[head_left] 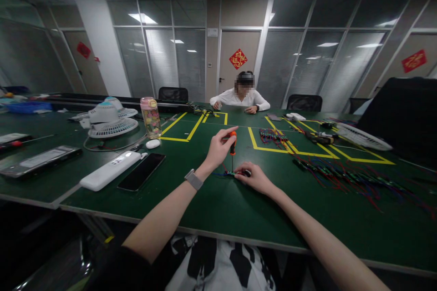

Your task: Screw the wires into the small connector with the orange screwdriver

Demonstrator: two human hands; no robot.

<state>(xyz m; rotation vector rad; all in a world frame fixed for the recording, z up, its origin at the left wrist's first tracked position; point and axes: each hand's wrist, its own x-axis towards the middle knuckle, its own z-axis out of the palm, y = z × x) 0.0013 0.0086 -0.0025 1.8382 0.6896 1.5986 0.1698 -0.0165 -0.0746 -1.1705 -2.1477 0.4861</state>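
Note:
My left hand (218,149) is closed around the orange handle of a small screwdriver (232,143), held upright with its tip pointing down at the green table (211,204). My right hand (254,176) rests on the table and pinches a small dark part with coloured wires (229,173) right under the screwdriver tip. A watch sits on my left wrist.
A black phone (141,171), a white power strip (109,170), a white mouse (153,143) and a drink bottle (150,117) lie to the left, behind them a white fan (109,120). Bundles of coloured wires (348,177) spread at right. A person sits across the table (241,97).

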